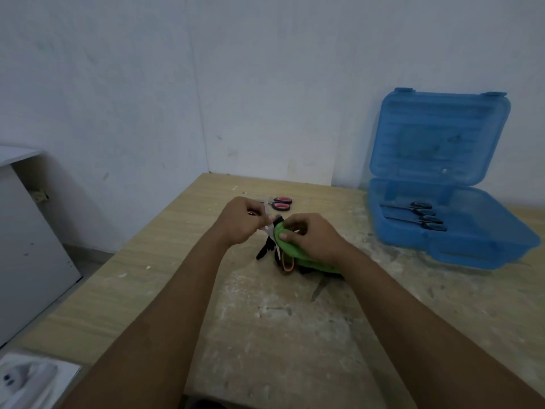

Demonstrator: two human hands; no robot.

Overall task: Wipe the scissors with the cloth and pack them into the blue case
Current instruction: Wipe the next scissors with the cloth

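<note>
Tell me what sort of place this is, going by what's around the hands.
Likely a bare workroom or workshop corner. A scuffed, dust-smeared wooden table stands against plain white walls, with a white cabinet at the left and an open blue case holding scissors.

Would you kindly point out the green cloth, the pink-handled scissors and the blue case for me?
green cloth (pixel 292 250): head view, on its exposed lower fold.
pink-handled scissors (pixel 281 206): head view, on the nearer handle loop.
blue case (pixel 442 134): head view, on the middle of the raised lid.
</note>
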